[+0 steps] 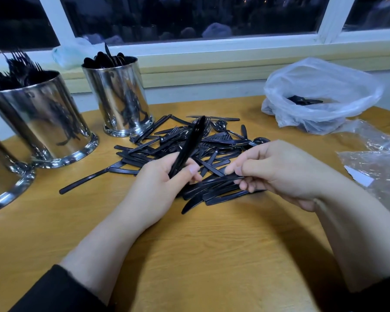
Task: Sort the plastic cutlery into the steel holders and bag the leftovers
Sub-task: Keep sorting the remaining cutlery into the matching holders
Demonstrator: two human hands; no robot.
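Nearest to the camera are two forearms in black sleeves (54, 291), which reach forward over the wooden table (200, 255). The left hand (164, 176) has its fingers curled around a small bundle of black plastic knives (189, 143); the bundle stands tilted, its far end pointing up and away from the person. The right hand (279, 170) is just beside the left one, and its thumb and fingers pinch one black knife (225, 177) that lies almost flat on the near edge of the pile. The pile of black plastic cutlery (189, 149) lies loose on the table directly behind the two hands; it is a mix of knives, forks and spoons, crossing each other in many directions, and one long piece (88, 177) sticks out to the left. On the left side of the table stand shiny steel holders. The holder with forks (43, 118) is large and near the table edge, and the fork tines point upward from it. The holder with spoons (119, 97) stands behind it, closer to the window (189, 16), touching the far end of the pile or almost so. A third steel holder (2, 176) is only partly in view at the left border, and I cannot tell what it contains. At the far right a white plastic bag (320, 93) stands open with a few black pieces inside. Near it, at the right border, lie clear plastic wrappers (376, 158).
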